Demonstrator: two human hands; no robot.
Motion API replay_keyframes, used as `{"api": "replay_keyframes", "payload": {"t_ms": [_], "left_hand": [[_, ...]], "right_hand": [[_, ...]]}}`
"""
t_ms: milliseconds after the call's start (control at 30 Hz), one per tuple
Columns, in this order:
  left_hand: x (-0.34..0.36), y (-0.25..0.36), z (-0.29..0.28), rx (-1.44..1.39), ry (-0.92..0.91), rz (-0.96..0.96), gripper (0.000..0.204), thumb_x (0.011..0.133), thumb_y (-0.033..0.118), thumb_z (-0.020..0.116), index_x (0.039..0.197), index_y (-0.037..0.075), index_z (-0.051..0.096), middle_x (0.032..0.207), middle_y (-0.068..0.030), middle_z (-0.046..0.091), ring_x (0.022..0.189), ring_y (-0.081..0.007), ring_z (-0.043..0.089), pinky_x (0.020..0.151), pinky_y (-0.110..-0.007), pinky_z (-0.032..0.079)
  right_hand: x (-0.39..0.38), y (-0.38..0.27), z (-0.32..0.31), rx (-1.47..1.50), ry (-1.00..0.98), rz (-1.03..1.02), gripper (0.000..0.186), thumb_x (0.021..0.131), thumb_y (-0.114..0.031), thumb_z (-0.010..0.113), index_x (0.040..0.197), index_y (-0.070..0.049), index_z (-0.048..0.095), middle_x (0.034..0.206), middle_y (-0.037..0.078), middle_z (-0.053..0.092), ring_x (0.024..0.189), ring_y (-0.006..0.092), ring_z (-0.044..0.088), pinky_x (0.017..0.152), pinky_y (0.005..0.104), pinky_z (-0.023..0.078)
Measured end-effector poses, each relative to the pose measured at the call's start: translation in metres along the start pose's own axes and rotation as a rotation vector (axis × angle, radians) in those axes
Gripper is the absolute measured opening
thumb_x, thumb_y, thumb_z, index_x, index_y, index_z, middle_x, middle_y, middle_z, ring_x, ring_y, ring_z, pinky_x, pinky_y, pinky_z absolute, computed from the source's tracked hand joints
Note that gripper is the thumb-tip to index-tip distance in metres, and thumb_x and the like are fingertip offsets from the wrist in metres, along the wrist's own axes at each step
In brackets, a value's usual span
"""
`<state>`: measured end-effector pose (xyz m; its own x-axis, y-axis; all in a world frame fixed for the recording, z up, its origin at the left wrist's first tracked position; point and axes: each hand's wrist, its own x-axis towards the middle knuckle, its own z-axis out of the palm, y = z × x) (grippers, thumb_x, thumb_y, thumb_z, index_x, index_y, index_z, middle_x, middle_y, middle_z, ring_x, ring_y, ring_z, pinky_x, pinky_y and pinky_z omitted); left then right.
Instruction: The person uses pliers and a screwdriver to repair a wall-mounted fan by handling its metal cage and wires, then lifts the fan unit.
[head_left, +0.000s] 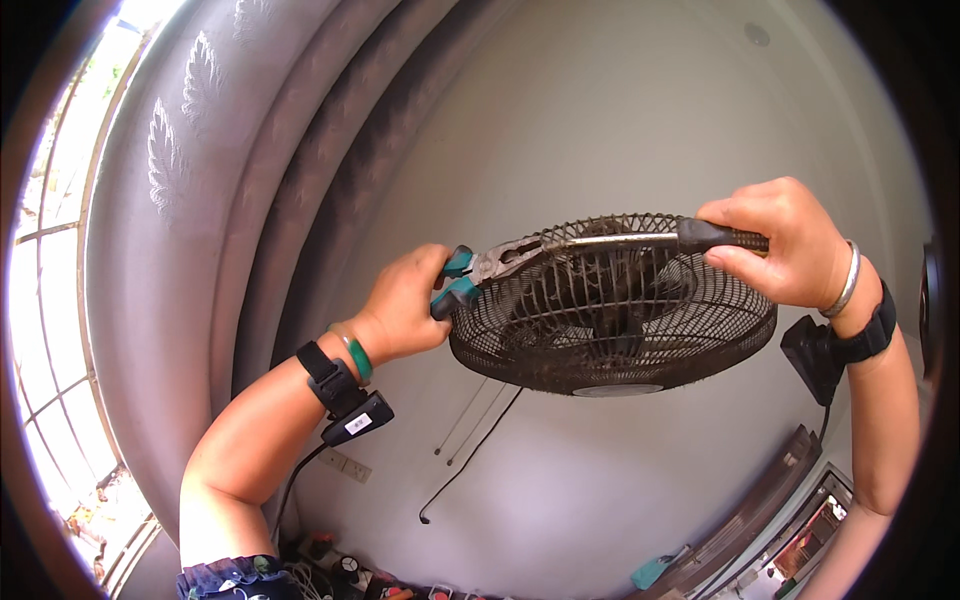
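Note:
A dark, dusty fan (610, 340) with a round wire cage hangs on the wall in front of me. My left hand (402, 298) is closed around the teal-and-black handles of a pair of pliers (488, 266). The jaws of the pliers reach the cage's upper left rim; whether they grip a wire I cannot tell. In my right hand (790, 243) is a screwdriver (625, 240), held by its black handle. Its long metal shaft points left across the top of the cage, and its tip lies close to the plier jaws.
A grey curtain (185, 260) and a barred window (60, 300) stand at the left. Two pull cords (465, 420) and a black cable (480, 440) dangle below the fan. Wall sockets (345, 463) sit lower left. Cluttered small items (350, 575) line the bottom, with a doorway (825, 520) lower right.

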<state>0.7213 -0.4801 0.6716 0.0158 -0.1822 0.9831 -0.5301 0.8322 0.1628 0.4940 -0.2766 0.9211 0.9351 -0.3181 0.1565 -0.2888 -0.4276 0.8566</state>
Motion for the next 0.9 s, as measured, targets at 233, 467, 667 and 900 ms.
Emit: {"api": "replay_keyframes", "payload": {"t_ms": [233,467,667,900], "left_hand": [[0.006,0.005,0.000,-0.010,-0.036,-0.060,0.055,0.057,0.003,0.060,0.111,0.003,0.050,0.094,-0.0171,0.056,0.087,-0.0364,0.056,0.075,-0.040,0.048],[0.008,0.006,0.000,0.020,-0.056,-0.047,0.053,0.058,0.003,0.060,0.109,0.002,0.050,0.094,-0.0169,0.056,0.087,-0.0371,0.056,0.075,-0.041,0.048],[0.009,0.008,-0.002,0.077,-0.023,0.008,0.050,0.057,0.002,0.060,0.106,0.002,0.051,0.094,-0.0168,0.056,0.088,-0.0371,0.057,0.076,-0.041,0.048],[0.006,0.007,-0.003,0.112,-0.049,-0.018,0.049,0.056,0.002,0.060,0.104,0.002,0.050,0.092,-0.0163,0.056,0.085,-0.0357,0.057,0.073,-0.040,0.048]], "right_hand": [[0.000,0.016,0.000,0.363,-0.168,0.268,0.025,0.080,-0.018,0.068,0.096,0.001,0.068,0.063,0.006,0.062,0.057,0.0153,0.060,0.054,0.0297,0.048],[0.023,0.015,-0.020,0.534,-0.438,0.655,0.031,0.084,-0.025,0.067,0.095,0.004,0.070,0.057,0.003,0.059,0.043,0.0069,0.050,0.040,0.0202,0.040],[0.027,0.021,-0.016,0.521,-0.411,0.554,0.030,0.081,-0.024,0.068,0.093,0.003,0.071,0.055,0.003,0.057,0.042,0.0071,0.049,0.039,0.0207,0.038],[0.010,0.026,0.007,0.429,-0.257,0.346,0.028,0.075,-0.018,0.072,0.093,0.004,0.071,0.075,0.013,0.069,0.065,0.0171,0.062,0.064,0.0280,0.049]]}}
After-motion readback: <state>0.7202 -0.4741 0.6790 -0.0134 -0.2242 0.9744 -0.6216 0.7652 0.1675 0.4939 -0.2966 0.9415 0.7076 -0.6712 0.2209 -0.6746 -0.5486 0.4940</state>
